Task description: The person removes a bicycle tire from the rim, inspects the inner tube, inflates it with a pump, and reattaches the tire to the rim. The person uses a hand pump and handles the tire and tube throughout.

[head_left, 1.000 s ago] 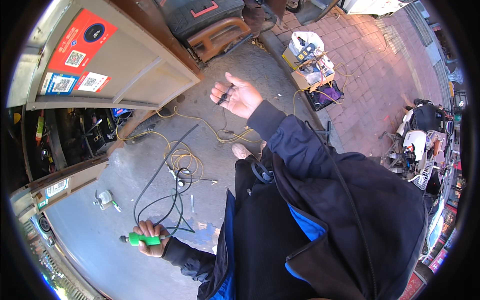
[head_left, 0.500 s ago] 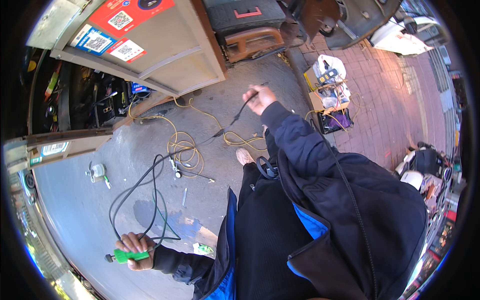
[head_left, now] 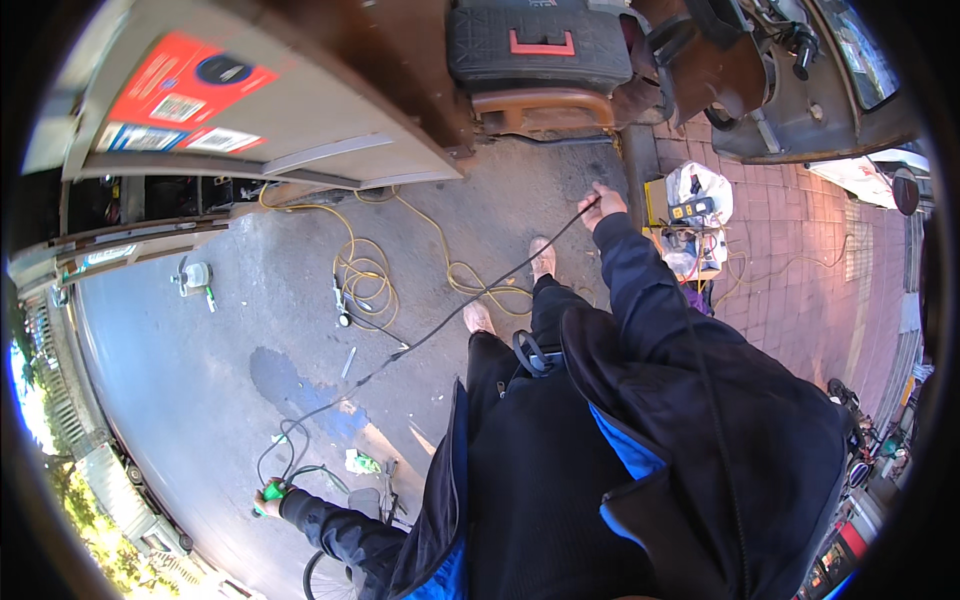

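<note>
My left hand is out at the lower left, closed round a small green block; its far side is hidden by the fingers. Loops of dark cord hang beside that hand. A long black cable runs from there, nearly straight, up across the front of my legs. At its other end, my right hand pinches the cable between the fingers, at the upper right over the pavement. Beneath the cable, a thin yellow hose lies coiled on the ground, with a small round gauge beside the coil.
An open metal cabinet door stands at upper left. A black toolbox rests on a brown rack at the top. Boxes and a white bag sit at right on red paving. A clear jar-like container stands at left.
My hands have moved apart, the right one to the right and the left one slightly down. The cable has gone from slack loops to nearly straight. The view has shifted.
</note>
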The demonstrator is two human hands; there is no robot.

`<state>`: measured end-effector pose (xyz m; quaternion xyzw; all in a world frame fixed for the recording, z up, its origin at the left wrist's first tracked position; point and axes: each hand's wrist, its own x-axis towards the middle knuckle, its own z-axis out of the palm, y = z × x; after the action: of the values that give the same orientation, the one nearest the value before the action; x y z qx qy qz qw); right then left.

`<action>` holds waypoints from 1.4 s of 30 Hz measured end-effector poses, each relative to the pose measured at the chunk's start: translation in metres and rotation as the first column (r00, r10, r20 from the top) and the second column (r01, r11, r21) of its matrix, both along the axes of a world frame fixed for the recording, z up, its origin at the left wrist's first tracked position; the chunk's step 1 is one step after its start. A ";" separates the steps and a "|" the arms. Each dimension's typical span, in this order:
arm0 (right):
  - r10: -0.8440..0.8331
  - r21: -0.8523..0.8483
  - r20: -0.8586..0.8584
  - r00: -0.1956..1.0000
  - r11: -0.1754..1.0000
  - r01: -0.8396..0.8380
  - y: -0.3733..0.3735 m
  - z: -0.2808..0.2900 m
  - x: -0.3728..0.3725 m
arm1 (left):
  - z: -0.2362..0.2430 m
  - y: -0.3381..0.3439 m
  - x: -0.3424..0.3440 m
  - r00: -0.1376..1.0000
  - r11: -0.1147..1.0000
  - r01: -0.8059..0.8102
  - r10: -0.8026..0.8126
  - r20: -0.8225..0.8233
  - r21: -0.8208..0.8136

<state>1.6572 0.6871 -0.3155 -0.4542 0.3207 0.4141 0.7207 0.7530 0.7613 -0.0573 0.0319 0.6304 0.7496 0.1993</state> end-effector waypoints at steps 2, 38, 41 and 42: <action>-0.011 -0.087 -0.013 1.000 0.996 0.010 -0.015 -0.014 0.039 | -0.017 -0.008 0.000 0.976 0.975 -0.219 0.219 0.001 -0.031; 0.775 -0.527 0.603 0.189 0.565 -0.635 0.119 -0.067 -0.133 | -0.358 0.007 0.314 0.612 0.756 0.630 -0.625 0.484 0.180; 0.755 -0.509 0.642 0.132 0.548 -0.664 0.119 -0.111 -0.119 | -0.408 0.016 0.330 0.596 0.761 0.595 -0.633 0.494 0.259; 0.754 -0.530 0.648 0.109 0.549 -0.647 0.117 -0.126 -0.112 | -0.427 0.021 0.334 0.599 0.761 0.608 -0.627 0.498 0.228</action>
<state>1.5449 0.8037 -0.4413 -0.7250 -0.2932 0.4144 0.4654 1.0870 0.7823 -0.4841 0.0358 0.4825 0.6213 0.6163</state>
